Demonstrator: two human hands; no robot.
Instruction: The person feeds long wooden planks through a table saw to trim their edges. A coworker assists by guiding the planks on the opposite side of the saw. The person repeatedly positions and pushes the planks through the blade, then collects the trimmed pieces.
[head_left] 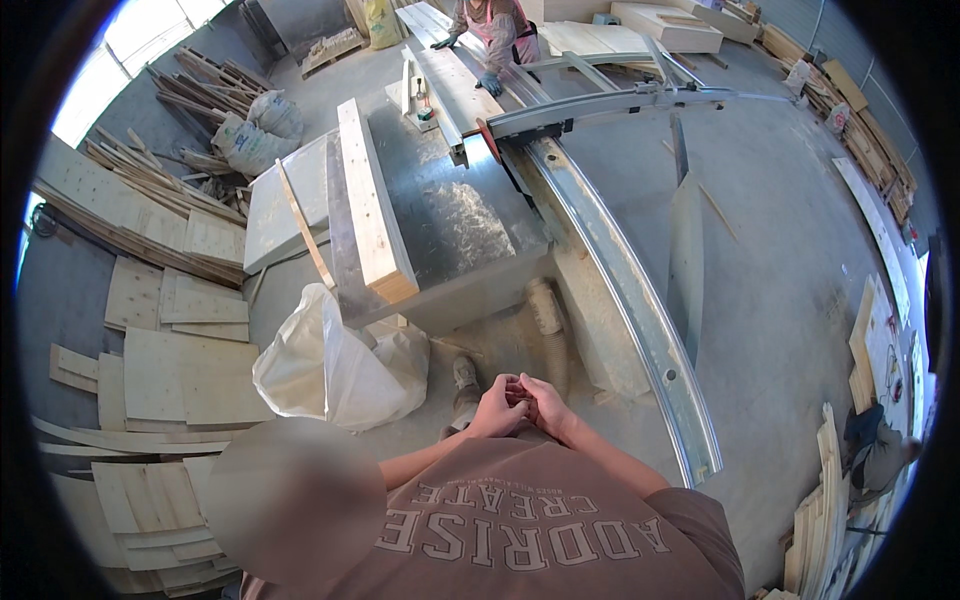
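Observation:
My left hand (497, 408) and my right hand (548, 405) meet in front of my body, fingers curled and touching one another. Whatever they may hold between them is hidden. A white sack (330, 375) stands on the floor just left of my hands. Beyond them is the grey metal saw table (430, 165), dusted with sawdust on its right part. On its left side lies a long, thick pale timber beam (372, 205), its end toward me. A red blade or guard (489, 140) stands at the table's far edge.
A co-worker (492, 35) with gloved hands leans over long boards (445, 65) at the far side. A metal rail (630, 270) curves along the right. Stacked wood panels (180, 375) line the left. A ribbed hose (550, 330) hangs under the table. Another person (882, 455) is at far right.

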